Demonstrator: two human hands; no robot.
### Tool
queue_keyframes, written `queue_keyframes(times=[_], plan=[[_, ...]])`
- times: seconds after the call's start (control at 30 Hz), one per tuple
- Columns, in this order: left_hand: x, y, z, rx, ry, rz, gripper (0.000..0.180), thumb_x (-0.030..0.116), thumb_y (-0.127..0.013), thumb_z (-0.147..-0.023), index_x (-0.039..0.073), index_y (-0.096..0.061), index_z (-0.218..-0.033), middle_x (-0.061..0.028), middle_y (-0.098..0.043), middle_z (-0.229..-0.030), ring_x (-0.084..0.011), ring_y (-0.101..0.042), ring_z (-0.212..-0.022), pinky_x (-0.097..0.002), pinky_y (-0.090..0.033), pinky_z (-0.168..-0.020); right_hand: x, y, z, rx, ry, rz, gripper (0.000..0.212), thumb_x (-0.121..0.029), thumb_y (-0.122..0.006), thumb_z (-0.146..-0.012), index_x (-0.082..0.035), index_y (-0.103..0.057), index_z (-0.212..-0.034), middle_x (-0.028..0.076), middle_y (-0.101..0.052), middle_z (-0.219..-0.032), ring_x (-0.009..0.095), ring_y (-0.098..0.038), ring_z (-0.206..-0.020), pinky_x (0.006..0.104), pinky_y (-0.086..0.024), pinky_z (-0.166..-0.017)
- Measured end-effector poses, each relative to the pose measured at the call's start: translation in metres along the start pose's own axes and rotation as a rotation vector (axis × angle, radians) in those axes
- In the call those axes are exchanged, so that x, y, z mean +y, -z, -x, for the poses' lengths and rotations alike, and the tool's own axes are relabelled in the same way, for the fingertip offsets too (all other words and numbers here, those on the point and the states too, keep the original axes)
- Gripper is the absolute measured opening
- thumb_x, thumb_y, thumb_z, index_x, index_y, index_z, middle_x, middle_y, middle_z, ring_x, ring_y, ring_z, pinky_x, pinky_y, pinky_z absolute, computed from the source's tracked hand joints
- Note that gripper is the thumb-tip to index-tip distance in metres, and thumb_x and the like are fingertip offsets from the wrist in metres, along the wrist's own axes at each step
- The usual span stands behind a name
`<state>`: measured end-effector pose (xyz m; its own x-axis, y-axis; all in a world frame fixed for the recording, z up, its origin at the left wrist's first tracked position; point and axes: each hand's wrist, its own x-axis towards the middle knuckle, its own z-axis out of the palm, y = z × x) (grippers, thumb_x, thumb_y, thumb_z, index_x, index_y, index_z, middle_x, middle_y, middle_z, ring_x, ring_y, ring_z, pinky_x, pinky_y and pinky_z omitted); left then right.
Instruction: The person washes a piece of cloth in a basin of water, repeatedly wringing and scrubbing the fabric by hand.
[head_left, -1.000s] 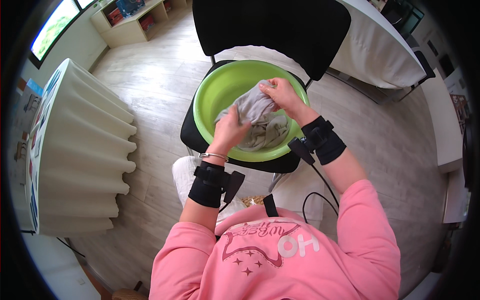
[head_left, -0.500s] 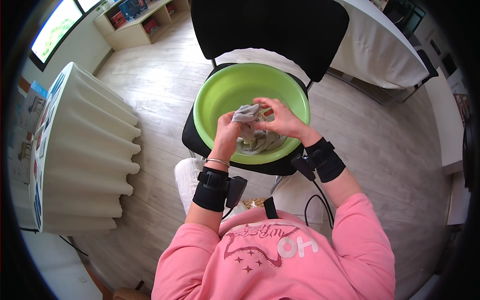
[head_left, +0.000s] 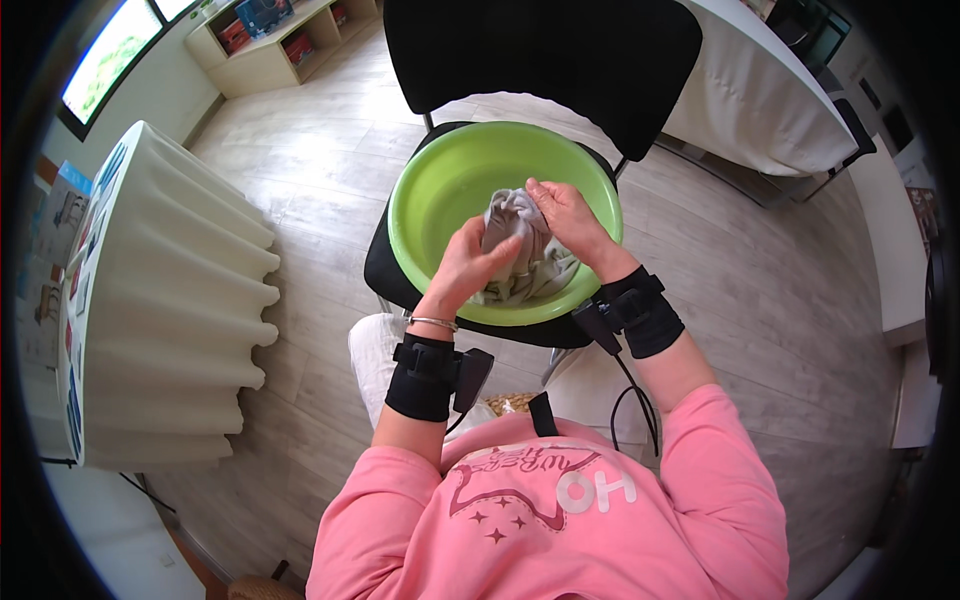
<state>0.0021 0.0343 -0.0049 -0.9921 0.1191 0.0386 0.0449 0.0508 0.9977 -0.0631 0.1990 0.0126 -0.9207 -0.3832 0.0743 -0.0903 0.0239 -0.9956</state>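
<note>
A crumpled light-grey cloth (head_left: 525, 272) is bunched inside a light-green plastic basin (head_left: 440, 190), with its upper part lifted between my hands. My left hand (head_left: 470, 262) holds the cloth from the left, its thumb lying across the front and its other fingers partly hidden behind the folds. At the cloth's upper right edge, my right hand (head_left: 570, 222) pinches the fabric between thumb and fingers. The lower folds rest against the basin's near right side. Whether there is water in the basin I cannot tell.
The basin stands on the seat of a black chair (head_left: 545, 45) facing me. To the left is a round table with a white cloth (head_left: 190, 300); another white-draped table (head_left: 765, 100) stands at the far right. A low wooden shelf (head_left: 285, 55) is at the far left. A black cable (head_left: 640, 395) hangs from my right wrist strap.
My right hand has gone from spread fingers to pinching the cloth's upper right edge. My left hand's thumb now lies across the cloth, which is spread wider and bunched upright.
</note>
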Motion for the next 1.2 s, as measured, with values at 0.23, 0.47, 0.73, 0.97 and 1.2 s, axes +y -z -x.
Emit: queue_keyframes(times=[0.23,0.47,0.73,0.97,1.2], plan=[[0.003,0.014,0.0,0.169,-0.008,0.713,0.018,0.018,-0.048,-0.09,0.003,-0.056,-0.098,-0.005,-0.062,-0.092,-0.0126,-0.06,-0.08,-0.0245,-0.048,-0.068,-0.026,-0.003,0.014,-0.118,0.038,0.191,0.025,-0.024,-0.054,-0.088,0.0,-0.057,-0.079,-0.004,-0.05,-0.061,0.003,-0.04,-0.053,0.0212,-0.035,-0.047],[0.005,-0.013,-0.01,0.224,0.202,0.964,0.023,0.024,-0.047,-0.09,0.003,-0.056,-0.088,-0.0063,-0.058,-0.083,-0.0152,-0.058,-0.072,-0.028,-0.048,-0.062,-0.015,-0.013,0.008,0.003,0.142,0.37,0.022,-0.021,-0.05,-0.087,-0.001,-0.055,-0.079,0.008,-0.056,-0.064,0.015,-0.05,-0.053,0.0306,-0.041,-0.053],[-0.011,-0.039,-0.014,0.266,0.139,0.939,0.021,0.019,-0.048,-0.088,0.0,-0.056,-0.087,-0.0074,-0.058,-0.083,-0.0154,-0.057,-0.071,-0.0286,-0.049,-0.061,-0.023,-0.042,-0.001,0.096,0.387,0.964,0.026,-0.026,-0.047,-0.082,-0.006,-0.056,-0.068,0.016,-0.058,-0.063,0.035,-0.057,-0.06,0.0432,-0.045,-0.056],[-0.024,-0.027,-0.016,0.366,0.106,1.012,0.025,0.025,-0.047,-0.09,0.002,-0.056,-0.084,-0.0059,-0.057,-0.08,-0.0149,-0.056,-0.07,-0.0281,-0.048,-0.06,-0.02,-0.067,0.007,0.105,0.329,0.914,0.026,-0.026,-0.046,-0.081,-0.008,-0.057,-0.065,0.016,-0.059,-0.066,0.035,-0.058,-0.062,0.044,-0.047,-0.059],[-0.013,-0.041,-0.014,0.384,0.199,0.96,0.023,0.023,-0.044,-0.091,0.003,-0.054,-0.088,-0.0049,-0.058,-0.081,-0.014,-0.056,-0.069,-0.0274,-0.048,-0.062,-0.02,-0.043,-0.008,0.108,0.184,0.983,0.028,-0.028,-0.048,-0.081,-0.006,-0.06,-0.067,0.017,-0.059,-0.068,0.036,-0.058,-0.068,0.0435,-0.047,-0.061]])
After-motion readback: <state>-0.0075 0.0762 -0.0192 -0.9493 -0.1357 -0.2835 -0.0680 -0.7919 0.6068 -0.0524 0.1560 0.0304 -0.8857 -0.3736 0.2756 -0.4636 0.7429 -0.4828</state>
